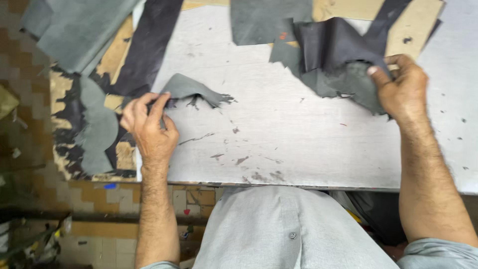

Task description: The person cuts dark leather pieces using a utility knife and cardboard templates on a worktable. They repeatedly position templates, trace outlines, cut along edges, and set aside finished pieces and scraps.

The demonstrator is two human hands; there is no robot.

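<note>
My left hand (148,125) pinches the end of a small grey leather scrap (191,89) with a ragged edge, lifted slightly off the grey metal work plate (279,134). My right hand (402,88) grips a larger crumpled piece of dark grey leather (333,60) at the upper right of the plate. The two pieces lie apart, with bare scratched plate between them.
More leather pieces lie around: a grey sheet (74,30) at top left, a dark strip (147,45), a curved grey offcut (97,124) on a worn board at left, another grey piece (264,20) at top. Tiled floor shows below left.
</note>
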